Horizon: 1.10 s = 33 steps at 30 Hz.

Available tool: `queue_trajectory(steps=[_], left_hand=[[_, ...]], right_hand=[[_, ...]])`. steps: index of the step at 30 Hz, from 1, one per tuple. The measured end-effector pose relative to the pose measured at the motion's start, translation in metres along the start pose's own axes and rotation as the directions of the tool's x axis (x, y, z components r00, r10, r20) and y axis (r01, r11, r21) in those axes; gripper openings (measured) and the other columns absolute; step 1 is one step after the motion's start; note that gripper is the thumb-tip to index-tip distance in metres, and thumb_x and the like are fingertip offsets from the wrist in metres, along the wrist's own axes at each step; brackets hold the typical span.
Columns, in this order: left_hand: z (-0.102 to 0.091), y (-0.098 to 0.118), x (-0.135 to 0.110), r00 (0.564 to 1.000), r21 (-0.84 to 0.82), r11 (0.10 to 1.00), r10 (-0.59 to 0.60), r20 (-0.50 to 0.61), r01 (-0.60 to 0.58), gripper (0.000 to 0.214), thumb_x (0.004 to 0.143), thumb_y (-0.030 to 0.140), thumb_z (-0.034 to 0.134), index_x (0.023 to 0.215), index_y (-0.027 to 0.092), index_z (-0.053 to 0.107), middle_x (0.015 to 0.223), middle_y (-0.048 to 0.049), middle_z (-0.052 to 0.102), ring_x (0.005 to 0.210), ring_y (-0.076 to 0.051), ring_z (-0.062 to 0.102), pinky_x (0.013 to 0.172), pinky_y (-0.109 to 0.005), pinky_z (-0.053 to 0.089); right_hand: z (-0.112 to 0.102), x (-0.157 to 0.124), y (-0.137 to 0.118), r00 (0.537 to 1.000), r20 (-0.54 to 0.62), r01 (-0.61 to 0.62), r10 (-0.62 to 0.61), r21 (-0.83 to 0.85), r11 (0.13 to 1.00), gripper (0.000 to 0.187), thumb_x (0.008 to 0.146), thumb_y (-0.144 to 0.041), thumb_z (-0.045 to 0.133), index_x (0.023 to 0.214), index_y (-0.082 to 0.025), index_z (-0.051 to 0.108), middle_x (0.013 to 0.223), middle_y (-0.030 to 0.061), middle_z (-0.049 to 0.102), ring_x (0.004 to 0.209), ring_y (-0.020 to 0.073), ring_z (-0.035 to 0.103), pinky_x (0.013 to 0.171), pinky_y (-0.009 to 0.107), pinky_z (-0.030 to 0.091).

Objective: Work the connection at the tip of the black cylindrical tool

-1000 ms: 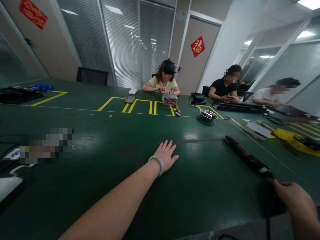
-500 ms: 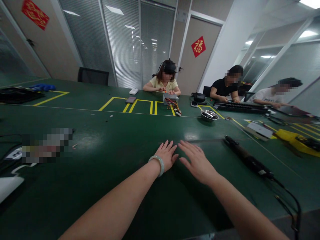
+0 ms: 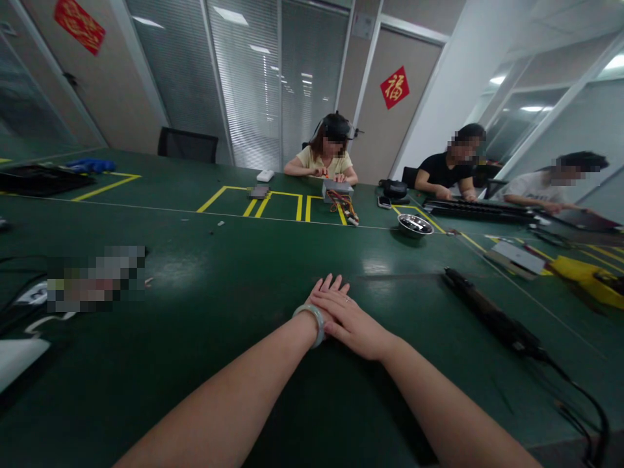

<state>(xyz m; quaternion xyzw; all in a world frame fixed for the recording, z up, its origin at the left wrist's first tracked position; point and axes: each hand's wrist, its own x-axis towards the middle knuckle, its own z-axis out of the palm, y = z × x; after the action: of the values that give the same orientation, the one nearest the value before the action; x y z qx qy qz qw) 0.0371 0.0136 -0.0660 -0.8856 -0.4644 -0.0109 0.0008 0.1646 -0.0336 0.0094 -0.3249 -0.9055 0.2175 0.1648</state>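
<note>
My left hand (image 3: 333,288) lies flat on the green table (image 3: 234,292) with its fingers stretched out, a pale jade bangle (image 3: 312,321) on the wrist. My right hand (image 3: 351,320) rests flat across the back of it, fingers spread, a thin ring on one finger. Neither hand holds anything. Only the left fingertips show past the right hand. A long black tool (image 3: 492,316) with a cable lies on the table to the right, apart from both hands.
A metal bowl (image 3: 415,225) stands further back near yellow tape lines (image 3: 273,198). Across the table three people work: one at a grey box with coloured wires (image 3: 338,194), two at a keyboard (image 3: 470,208). Yellow cloth (image 3: 587,275) lies far right, cables and a white edge (image 3: 19,354) far left.
My right hand left the black tool's cable end, swung left across the table and came down on top of my left hand. The left hand stayed flat.
</note>
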Motion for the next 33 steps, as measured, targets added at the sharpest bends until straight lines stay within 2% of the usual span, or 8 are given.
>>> queue_trajectory(steps=[4,13,23,29,33], left_hand=[[-0.007,0.002,-0.002,1.000,-0.003,1.000,-0.028,-0.002,0.028,0.070,0.083,0.045,0.045,0.147,0.024,0.023,0.155,-0.0026,0.009,0.142,-0.028,0.000,0.114,-0.046,0.006],[0.002,0.001,0.002,1.000,0.010,1.000,-0.018,0.010,0.018,0.071,0.084,0.048,0.042,0.147,0.025,0.020,0.155,-0.0033,0.006,0.142,-0.028,-0.003,0.114,-0.047,0.003],[0.004,-0.001,0.005,0.999,-0.070,0.997,-0.031,0.034,0.034,0.074,0.079,0.044,0.046,0.147,0.028,0.022,0.155,0.0020,0.007,0.141,-0.027,-0.006,0.114,-0.048,0.000],[0.013,-0.002,0.008,0.999,-0.129,0.991,-0.035,-0.011,0.034,0.071,0.080,0.045,0.043,0.146,0.032,0.022,0.155,0.0054,0.011,0.141,-0.027,-0.008,0.114,-0.049,0.000],[0.008,-0.002,0.005,1.000,-0.108,0.994,-0.020,0.002,0.020,0.071,0.081,0.046,0.043,0.146,0.029,0.022,0.155,0.0027,0.010,0.141,-0.028,-0.008,0.114,-0.049,0.000]], right_hand=[[-0.001,0.001,0.000,1.000,0.012,-0.004,0.004,0.029,1.000,0.052,0.095,-0.045,0.041,0.143,-0.028,0.033,0.146,0.0028,0.036,0.135,0.0209,0.029,0.113,0.042,0.020],[-0.004,-0.001,0.003,0.999,0.032,-0.010,0.008,0.043,0.999,0.053,0.094,-0.044,0.043,0.143,-0.028,0.032,0.147,0.0026,0.034,0.136,0.0208,0.027,0.114,0.042,0.018],[-0.007,0.000,0.001,0.999,0.047,-0.019,0.018,0.032,0.999,0.054,0.093,-0.042,0.046,0.143,-0.028,0.032,0.148,0.0023,0.033,0.137,0.0212,0.025,0.114,0.043,0.019],[-0.006,0.000,0.003,0.999,0.036,-0.007,0.006,0.037,0.999,0.054,0.092,-0.040,0.049,0.142,-0.028,0.034,0.146,0.0018,0.036,0.136,0.0203,0.026,0.114,0.042,0.019],[-0.005,-0.001,0.002,0.999,0.037,0.003,-0.004,0.029,1.000,0.055,0.092,-0.041,0.049,0.142,-0.028,0.033,0.147,0.0024,0.036,0.136,0.0200,0.027,0.114,0.041,0.019]])
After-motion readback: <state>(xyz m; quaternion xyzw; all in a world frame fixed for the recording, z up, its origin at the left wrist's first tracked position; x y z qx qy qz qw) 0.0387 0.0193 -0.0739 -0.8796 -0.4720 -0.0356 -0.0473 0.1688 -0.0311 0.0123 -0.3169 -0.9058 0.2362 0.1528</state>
